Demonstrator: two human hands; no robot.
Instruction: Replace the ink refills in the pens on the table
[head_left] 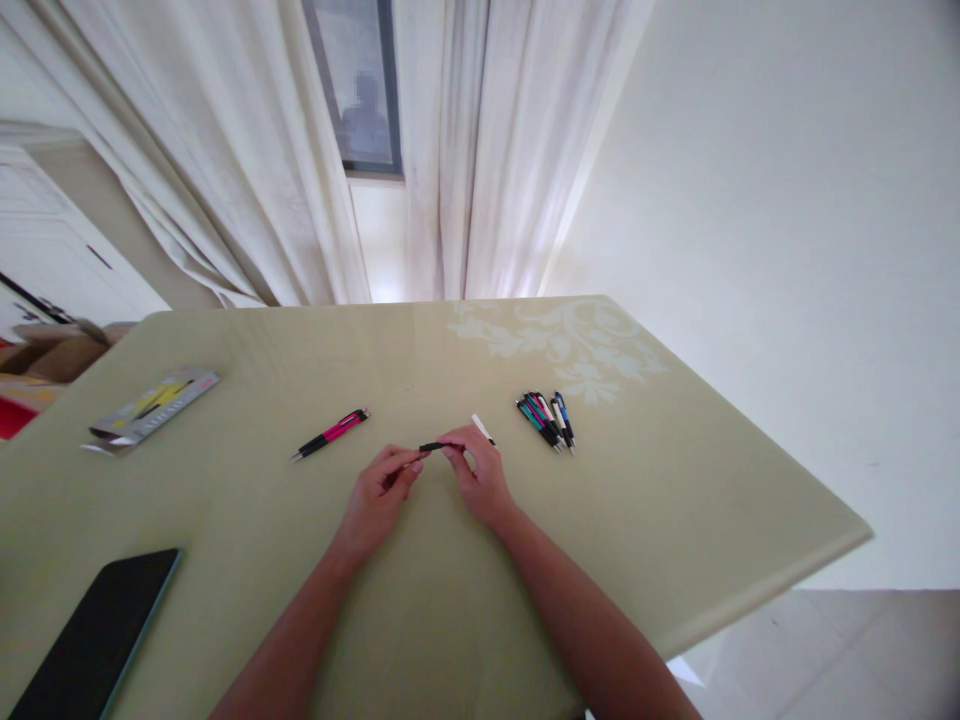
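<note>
Both my hands meet over the middle of the pale green table (675, 500). My left hand (379, 495) pinches one end of a thin black pen part (431, 446). My right hand (480, 475) pinches its other end, and a white pen piece (481, 427) sticks out past those fingers. A pink and black pen (331, 433) lies to the left of my hands. A bunch of several pens (546, 418), blue, teal and pink among them, lies to the right.
A grey and yellow pen package (154, 405) lies at the far left. A black phone (97, 635) rests near the front left edge. White curtains (247, 150) and a window are behind the table; a tiled floor (825, 650) shows at the right.
</note>
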